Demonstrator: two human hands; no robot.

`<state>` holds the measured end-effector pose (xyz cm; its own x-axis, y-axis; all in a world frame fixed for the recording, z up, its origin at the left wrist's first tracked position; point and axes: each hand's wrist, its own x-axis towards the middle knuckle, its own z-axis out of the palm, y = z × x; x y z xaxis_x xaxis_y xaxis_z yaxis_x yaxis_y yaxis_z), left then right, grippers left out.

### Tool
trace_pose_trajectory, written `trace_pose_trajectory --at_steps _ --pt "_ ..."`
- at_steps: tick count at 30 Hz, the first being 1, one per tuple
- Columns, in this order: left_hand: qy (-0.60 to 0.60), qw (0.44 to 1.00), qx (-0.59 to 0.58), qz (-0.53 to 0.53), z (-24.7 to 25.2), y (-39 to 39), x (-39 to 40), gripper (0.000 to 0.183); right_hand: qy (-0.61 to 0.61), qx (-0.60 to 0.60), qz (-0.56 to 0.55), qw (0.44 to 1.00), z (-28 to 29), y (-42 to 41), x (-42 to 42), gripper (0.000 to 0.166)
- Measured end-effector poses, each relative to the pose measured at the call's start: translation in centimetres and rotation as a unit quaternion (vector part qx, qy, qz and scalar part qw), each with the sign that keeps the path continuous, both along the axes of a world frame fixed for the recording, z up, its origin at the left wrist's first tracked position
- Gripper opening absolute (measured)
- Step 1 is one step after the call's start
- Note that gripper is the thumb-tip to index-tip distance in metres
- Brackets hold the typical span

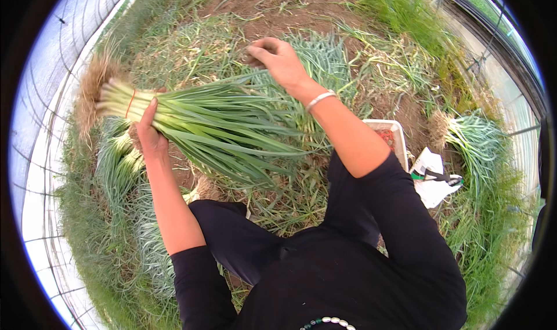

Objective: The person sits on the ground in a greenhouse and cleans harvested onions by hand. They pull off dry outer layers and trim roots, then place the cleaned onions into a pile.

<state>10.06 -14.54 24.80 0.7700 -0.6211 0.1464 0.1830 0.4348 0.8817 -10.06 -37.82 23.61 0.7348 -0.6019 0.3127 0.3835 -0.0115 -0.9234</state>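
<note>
My left hand [152,134] grips a large bunch of green onions [217,121] around its pale stems, thumb on top. The bunch lies sideways, its dry roots [93,90] to the left and its leaves fanning right. A red rubber band [130,104] circles the white stems just left of the hand. My right hand [276,62] is raised beyond the leaf tips with curled fingers, thumb close to the forefinger. Whether something thin is pinched between its fingertips is unclear. A bracelet sits on the right wrist.
More onion bunches lie at left [117,160], beyond the right hand [326,55] and at far right [474,134]. Near my right elbow are a pale plastic container [402,138] with red bits inside and a white bag [431,173]. Leaf scraps [283,208] litter the soil between my legs.
</note>
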Motion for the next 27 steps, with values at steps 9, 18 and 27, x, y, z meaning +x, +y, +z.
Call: trace_pose_trajectory --at_steps 9,18,27 --pt "-0.100 0.981 0.084 0.143 -0.3 -0.8 -2.6 0.045 -0.008 -0.433 -0.035 0.901 -0.6 8.9 0.9 0.014" --pt "-0.131 0.971 0.137 0.143 -0.3 -2.1 -5.3 0.029 0.124 -0.287 0.046 0.949 -1.3 9.6 3.2 0.012" --pt "-0.212 0.952 0.162 0.152 -1.1 -2.8 -5.8 0.029 0.150 -0.060 0.159 0.974 -2.4 7.7 4.5 0.019"
